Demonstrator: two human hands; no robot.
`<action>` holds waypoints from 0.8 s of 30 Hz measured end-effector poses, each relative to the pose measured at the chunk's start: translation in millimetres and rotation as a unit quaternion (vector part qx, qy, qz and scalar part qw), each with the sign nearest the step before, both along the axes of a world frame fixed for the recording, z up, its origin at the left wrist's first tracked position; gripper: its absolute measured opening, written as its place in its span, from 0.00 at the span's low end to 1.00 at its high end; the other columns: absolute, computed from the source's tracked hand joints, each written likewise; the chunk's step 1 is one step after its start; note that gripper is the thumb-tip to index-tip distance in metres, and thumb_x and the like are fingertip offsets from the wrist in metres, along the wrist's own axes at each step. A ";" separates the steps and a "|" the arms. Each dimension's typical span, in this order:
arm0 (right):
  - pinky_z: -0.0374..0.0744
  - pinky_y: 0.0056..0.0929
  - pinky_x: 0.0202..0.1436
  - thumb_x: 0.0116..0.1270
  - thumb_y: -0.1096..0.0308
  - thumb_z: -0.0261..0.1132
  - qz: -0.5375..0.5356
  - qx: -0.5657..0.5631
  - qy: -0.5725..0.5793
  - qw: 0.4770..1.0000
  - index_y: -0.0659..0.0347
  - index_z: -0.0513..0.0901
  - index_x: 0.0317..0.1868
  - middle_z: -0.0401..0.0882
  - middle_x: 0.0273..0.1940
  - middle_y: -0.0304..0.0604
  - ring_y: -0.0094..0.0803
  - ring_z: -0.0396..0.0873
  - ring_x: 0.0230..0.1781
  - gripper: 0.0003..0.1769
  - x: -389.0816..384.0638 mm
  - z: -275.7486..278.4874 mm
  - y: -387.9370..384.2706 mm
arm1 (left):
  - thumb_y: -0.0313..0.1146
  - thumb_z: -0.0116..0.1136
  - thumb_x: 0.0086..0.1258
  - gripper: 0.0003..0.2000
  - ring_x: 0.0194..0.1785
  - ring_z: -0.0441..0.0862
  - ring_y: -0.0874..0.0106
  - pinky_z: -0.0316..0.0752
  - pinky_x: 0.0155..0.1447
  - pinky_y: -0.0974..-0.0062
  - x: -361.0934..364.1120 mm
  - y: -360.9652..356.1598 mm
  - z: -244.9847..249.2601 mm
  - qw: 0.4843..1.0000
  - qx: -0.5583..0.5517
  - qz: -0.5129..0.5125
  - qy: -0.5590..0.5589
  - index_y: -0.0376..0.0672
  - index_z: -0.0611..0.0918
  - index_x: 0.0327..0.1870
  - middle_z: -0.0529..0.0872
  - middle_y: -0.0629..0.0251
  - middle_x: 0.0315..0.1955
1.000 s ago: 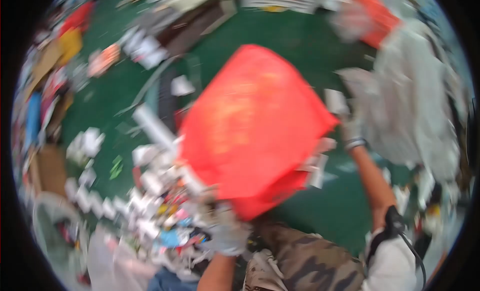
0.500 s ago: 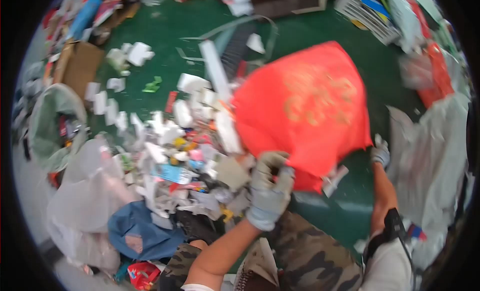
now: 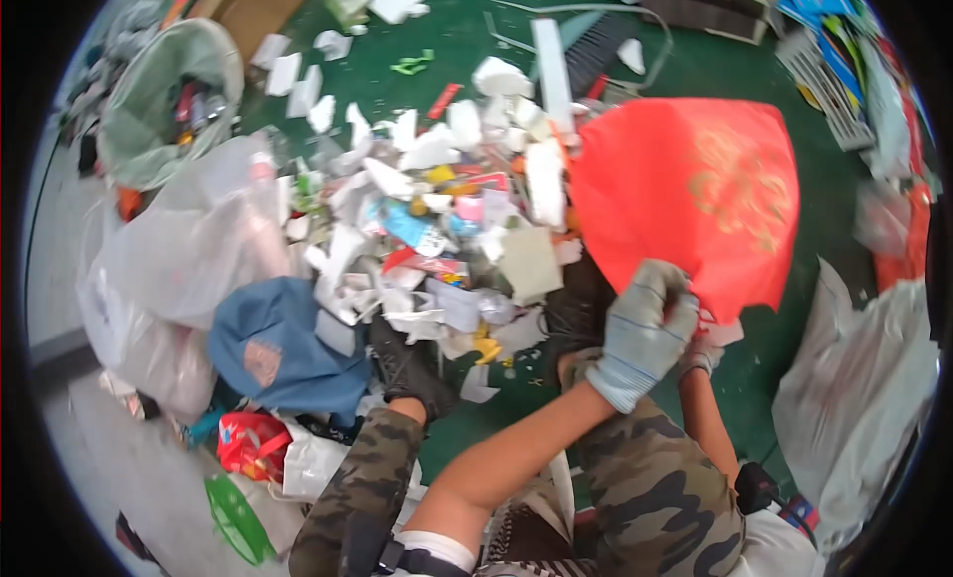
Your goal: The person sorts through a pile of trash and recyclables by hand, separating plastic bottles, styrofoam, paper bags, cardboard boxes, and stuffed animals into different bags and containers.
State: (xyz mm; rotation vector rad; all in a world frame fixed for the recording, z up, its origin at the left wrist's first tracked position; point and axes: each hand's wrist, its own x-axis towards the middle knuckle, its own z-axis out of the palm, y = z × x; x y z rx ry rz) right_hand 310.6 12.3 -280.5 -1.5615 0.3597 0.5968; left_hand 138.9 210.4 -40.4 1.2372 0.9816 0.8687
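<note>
A large red cloth-like bag [image 3: 685, 190] with a gold printed design spreads in front of me. My left hand [image 3: 645, 324], in a grey-white knit glove, is closed on the bag's near edge, thumb and fingers pinching the red fabric. Just beyond and to the right, my right hand [image 3: 702, 356], also gloved, is at the bag's lower edge; its fingers are mostly hidden behind the fabric and the left hand. A small white and pink piece [image 3: 727, 332] shows beside it, under the bag's edge.
A heap of mixed scraps [image 3: 437, 219] covers the green floor [image 3: 452, 71] left of the bag. Further left are a lined bin [image 3: 119, 110], translucent plastic bags [image 3: 199, 239] and a blue cloth item [image 3: 283, 344]. A grey plastic sack [image 3: 854, 378] lies right.
My right hand has come in from the right to the bag's near edge, close to my left hand. The bag looks narrower, and the whole view has shifted toward the left.
</note>
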 end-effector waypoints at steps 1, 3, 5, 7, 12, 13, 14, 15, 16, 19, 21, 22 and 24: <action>0.81 0.38 0.29 0.57 0.73 0.67 -0.029 -0.055 -0.035 0.997 0.62 0.71 0.52 0.77 0.45 0.47 0.38 0.79 0.33 0.22 3.0 0.8 10.9 | 0.23 0.56 0.59 0.07 0.32 0.74 0.77 0.71 0.39 0.80 -1.4 -1.6 3.2 1.000 -0.012 -0.001 -0.002 0.38 0.74 0.38 0.74 0.66 0.27; 0.81 0.37 0.35 0.57 0.73 0.67 0.037 -0.062 -0.100 0.992 0.59 0.70 0.55 0.76 0.47 0.46 0.36 0.79 0.37 0.25 5.8 3.1 21.6 | 0.22 0.56 0.59 0.08 0.31 0.73 0.77 0.71 0.39 0.79 -7.5 -2.5 2.7 1.000 0.003 -0.004 0.006 0.38 0.74 0.39 0.74 0.66 0.28; 0.81 0.37 0.40 0.57 0.72 0.66 0.134 -0.001 -0.128 0.983 0.57 0.69 0.56 0.75 0.49 0.44 0.35 0.78 0.41 0.25 -3.7 20.8 14.8 | 0.23 0.56 0.59 0.08 0.32 0.73 0.77 0.72 0.40 0.79 -11.7 -0.8 7.3 1.000 0.017 -0.007 0.010 0.38 0.74 0.39 0.74 0.65 0.28; 0.75 0.34 0.52 0.61 0.69 0.64 0.129 0.002 -0.134 0.983 0.59 0.70 0.57 0.74 0.52 0.42 0.30 0.73 0.52 0.23 -10.7 75.4 1.3 | 0.24 0.55 0.60 0.07 0.32 0.76 0.73 0.73 0.39 0.76 -16.6 12.3 5.4 0.998 0.063 -0.003 0.016 0.39 0.74 0.38 0.75 0.63 0.28; 0.76 0.32 0.52 0.65 0.64 0.60 0.291 -0.048 -0.012 0.956 0.64 0.71 0.56 0.75 0.49 0.40 0.30 0.74 0.49 0.22 -27.0 191.5 47.9 | 0.26 0.55 0.60 0.07 0.31 0.77 0.62 0.73 0.37 0.70 -14.2 21.1 12.1 0.994 0.069 -0.080 0.010 0.39 0.72 0.37 0.74 0.56 0.29; 0.76 0.31 0.50 0.65 0.64 0.60 0.311 0.047 0.039 0.949 0.64 0.71 0.56 0.76 0.47 0.40 0.30 0.75 0.47 0.22 -13.7 166.8 63.8 | 0.26 0.55 0.59 0.07 0.31 0.76 0.61 0.72 0.36 0.70 -13.9 21.1 19.8 0.988 0.060 -0.140 -0.009 0.39 0.72 0.37 0.73 0.56 0.29; 0.77 0.30 0.49 0.64 0.65 0.60 0.327 0.134 0.100 0.930 0.64 0.71 0.57 0.77 0.45 0.41 0.29 0.76 0.45 0.22 -0.5 141.9 79.6 | 0.26 0.54 0.59 0.07 0.31 0.75 0.60 0.71 0.36 0.70 -12.5 21.1 29.5 0.978 0.049 -0.199 -0.028 0.38 0.71 0.36 0.72 0.56 0.28; 0.77 0.30 0.49 0.64 0.65 0.60 0.335 0.163 0.126 0.919 0.64 0.71 0.57 0.77 0.45 0.41 0.29 0.76 0.45 0.22 4.2 143.7 109.8 | 0.26 0.54 0.59 0.07 0.30 0.74 0.60 0.70 0.36 0.70 -10.6 16.5 32.8 0.969 0.034 -0.239 -0.046 0.38 0.71 0.36 0.71 0.55 0.28; 0.77 0.30 0.48 0.64 0.65 0.60 0.336 0.183 0.133 0.914 0.64 0.71 0.57 0.77 0.45 0.41 0.29 0.76 0.44 0.22 9.3 147.4 145.6 | 0.26 0.54 0.59 0.07 0.30 0.73 0.60 0.69 0.36 0.69 -8.5 13.5 35.4 0.959 0.018 -0.277 -0.064 0.38 0.70 0.36 0.70 0.55 0.28; 0.77 0.29 0.48 0.64 0.65 0.60 0.329 0.246 0.144 0.900 0.64 0.71 0.57 0.77 0.44 0.41 0.29 0.76 0.44 0.22 26.1 151.0 258.8 | 0.24 0.51 0.62 0.05 0.32 0.72 0.74 0.70 0.40 0.70 -13.9 23.2 34.9 0.930 -0.115 -0.316 -0.149 0.41 0.70 0.37 0.70 0.66 0.28; 0.77 0.29 0.47 0.64 0.66 0.60 0.320 0.287 0.134 0.893 0.64 0.71 0.57 0.77 0.44 0.41 0.29 0.76 0.43 0.22 43.6 159.3 324.0 | 0.24 0.50 0.65 0.05 0.36 0.69 0.80 0.71 0.44 0.74 -14.1 45.9 32.2 0.916 -0.146 -0.259 -0.270 0.42 0.70 0.38 0.69 0.73 0.29; 0.77 0.29 0.47 0.64 0.66 0.60 0.318 0.303 0.129 0.889 0.64 0.71 0.57 0.77 0.44 0.41 0.29 0.76 0.43 0.22 48.9 163.6 349.7 | 0.25 0.50 0.66 0.04 0.38 0.69 0.82 0.71 0.46 0.77 -15.3 68.2 32.7 0.927 -0.095 -0.222 -0.287 0.43 0.70 0.39 0.69 0.76 0.31; 0.77 0.29 0.47 0.64 0.66 0.60 0.306 0.330 0.121 0.885 0.64 0.71 0.57 0.77 0.43 0.41 0.28 0.76 0.43 0.22 67.9 176.5 388.9 | 0.25 0.52 0.65 0.05 0.38 0.71 0.82 0.71 0.47 0.80 -38.1 119.9 57.7 0.965 -0.071 -0.180 -0.176 0.42 0.71 0.39 0.72 0.73 0.31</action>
